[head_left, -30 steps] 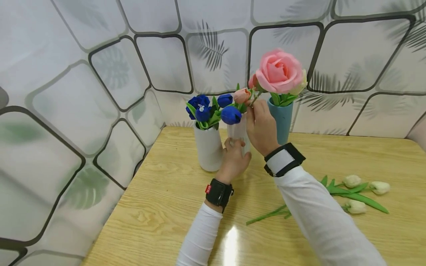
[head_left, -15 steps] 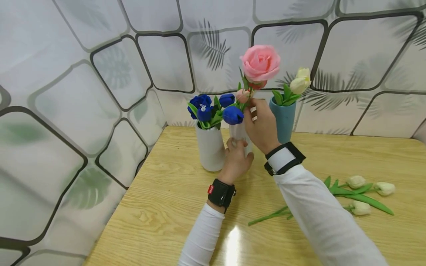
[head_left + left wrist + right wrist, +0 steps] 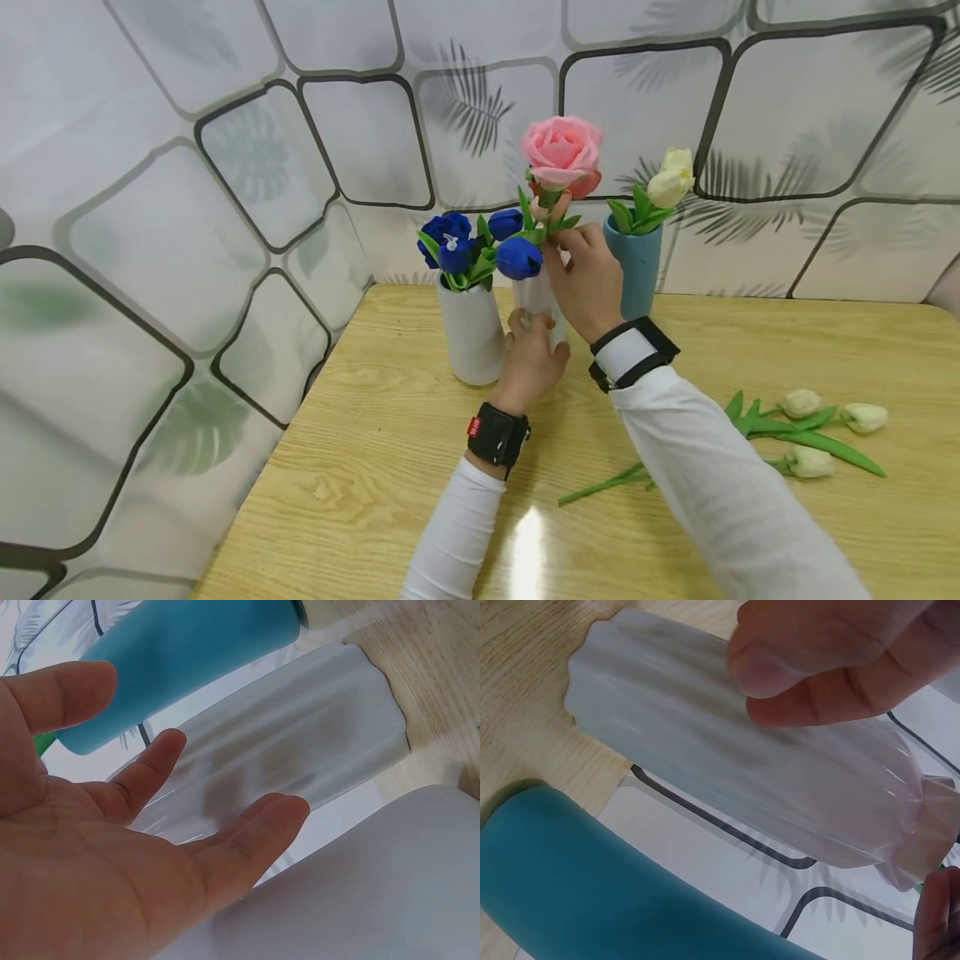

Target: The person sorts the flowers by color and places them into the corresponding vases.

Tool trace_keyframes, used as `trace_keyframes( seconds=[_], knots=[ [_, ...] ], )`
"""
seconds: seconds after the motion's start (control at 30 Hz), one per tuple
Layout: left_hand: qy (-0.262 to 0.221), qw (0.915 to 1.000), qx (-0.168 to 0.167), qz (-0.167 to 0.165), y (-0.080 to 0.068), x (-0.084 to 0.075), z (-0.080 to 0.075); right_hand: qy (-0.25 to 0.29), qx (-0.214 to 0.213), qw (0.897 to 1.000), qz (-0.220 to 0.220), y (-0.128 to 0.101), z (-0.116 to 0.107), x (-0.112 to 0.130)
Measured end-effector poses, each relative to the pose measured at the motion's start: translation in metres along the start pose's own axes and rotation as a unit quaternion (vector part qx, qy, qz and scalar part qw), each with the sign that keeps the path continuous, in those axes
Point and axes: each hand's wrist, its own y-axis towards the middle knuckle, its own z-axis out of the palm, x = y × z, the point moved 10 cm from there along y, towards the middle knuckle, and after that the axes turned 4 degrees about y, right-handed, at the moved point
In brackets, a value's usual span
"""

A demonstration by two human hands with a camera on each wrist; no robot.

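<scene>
Nearest the camera, glossy light-wood tabletop (image 3: 390, 467) is catching a bright glare patch; open room is lying along its front and left edge.

To the right, three cream artificial tulips with long green plastic leaves (image 3: 806, 425) are lying flat on the wood, stems trailing under the white right sleeve and well apart from the vases.

Left hand (image 3: 531, 360), black wrist strap below it, is wrapping around the lower body of the fluted, translucent frosted vase (image 3: 538, 302). In the left wrist view the fingers (image 3: 247, 840) are lying loosely curved against the ribbed wall (image 3: 300, 761), thumb standing away; a steadying hold, not a tight clamp.

Right hand (image 3: 588, 279) is sitting above the vase mouth, fingertips pinching the green stem just under the soft pink fabric rose (image 3: 561, 152). The rose is standing upright over the frosted vase, stem entering the neck; how far down it goes cannot be told.

Just left, touching or nearly so, smooth matte white cylindrical vase (image 3: 471, 332) is holding deep blue fabric flowers (image 3: 480, 243). Just right and slightly behind, a smooth teal cylindrical vase (image 3: 636, 267) is carrying one cream bud (image 3: 670, 183).

Farthest, the wall of rounded white panels with dark outlines and grey leaf prints (image 3: 225, 167) is closing in tight behind the vases.
</scene>
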Motion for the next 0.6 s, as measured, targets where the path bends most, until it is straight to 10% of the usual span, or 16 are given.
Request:
trace_keyframes(
  seconds=[0.6],
  knots=[
    [0.009, 1.0, -0.004, -0.001, 0.002, -0.001, 0.0, -0.125, 0.068, 0.989, -0.04, -0.034, -0.001, -0.008]
  ],
)
